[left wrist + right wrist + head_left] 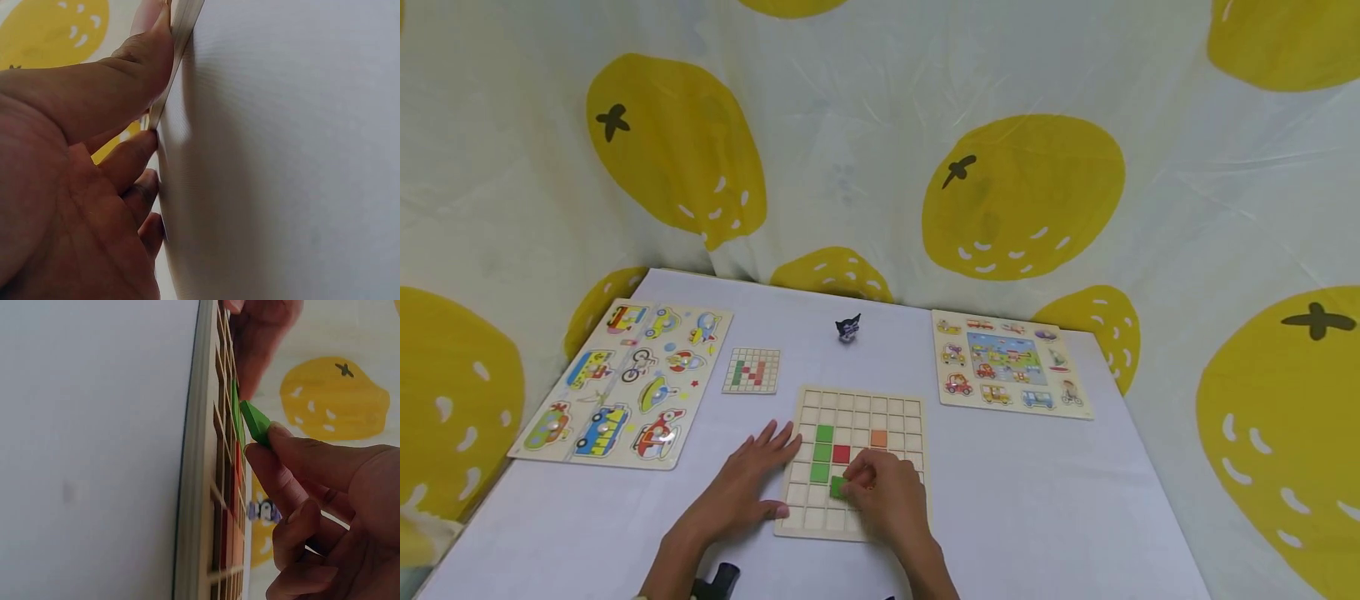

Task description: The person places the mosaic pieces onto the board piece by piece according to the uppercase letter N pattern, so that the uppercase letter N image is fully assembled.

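A wooden grid board (812, 518) lies flat in front of me. My left hand (741, 483) rests at its left edge, fingers spread, thumb touching the lower left corner; the left wrist view shows the thumb (147, 69) along the rim. Between thumb and forefinger, my right hand (891, 496) pinches a green square tile (253, 420), which is tilted over the grid's lower middle. Three green tiles (822, 452) form a column in the board's left part. Beside them sits a red tile (841, 454), and farther right an orange tile (878, 438). My right hand hides part of the grid.
A small card with a coloured grid pattern (751, 371) lies beyond my left hand. Vehicle puzzle boards lie at the left (617, 383) and right (1011, 364). A small dark figurine (847, 327) stands at the back, before a lemon-print curtain (865, 125). A black object (718, 583) is near my left forearm.
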Tool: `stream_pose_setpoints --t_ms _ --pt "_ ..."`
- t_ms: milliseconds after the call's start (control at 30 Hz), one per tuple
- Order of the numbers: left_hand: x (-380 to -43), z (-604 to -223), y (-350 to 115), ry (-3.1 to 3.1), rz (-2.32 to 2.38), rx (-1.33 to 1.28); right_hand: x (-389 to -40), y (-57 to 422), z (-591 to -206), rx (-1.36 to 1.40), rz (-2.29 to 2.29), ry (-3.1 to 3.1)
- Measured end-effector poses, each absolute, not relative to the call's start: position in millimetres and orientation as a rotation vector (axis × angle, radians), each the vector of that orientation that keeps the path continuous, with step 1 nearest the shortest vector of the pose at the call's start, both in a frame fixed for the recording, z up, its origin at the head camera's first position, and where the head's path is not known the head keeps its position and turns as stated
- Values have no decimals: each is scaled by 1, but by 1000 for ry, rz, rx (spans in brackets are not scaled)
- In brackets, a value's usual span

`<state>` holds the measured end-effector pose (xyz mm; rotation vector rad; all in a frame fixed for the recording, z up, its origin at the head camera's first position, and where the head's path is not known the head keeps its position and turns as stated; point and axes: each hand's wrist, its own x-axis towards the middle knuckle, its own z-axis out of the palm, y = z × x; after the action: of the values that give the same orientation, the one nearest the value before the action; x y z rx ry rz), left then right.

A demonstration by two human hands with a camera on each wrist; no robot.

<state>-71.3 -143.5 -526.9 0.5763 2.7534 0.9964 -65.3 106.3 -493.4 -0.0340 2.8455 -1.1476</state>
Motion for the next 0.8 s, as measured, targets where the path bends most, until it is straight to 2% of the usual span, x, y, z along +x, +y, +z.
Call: stream_pose_setpoints --t_ms 467,800 --pt "-71 -527 -142 2764 1005 588 -68 77 -502 -120 -958 2932" --pt "-73 -529 -141 2754 1018 578 -67 83 -501 -233 -942 2918"
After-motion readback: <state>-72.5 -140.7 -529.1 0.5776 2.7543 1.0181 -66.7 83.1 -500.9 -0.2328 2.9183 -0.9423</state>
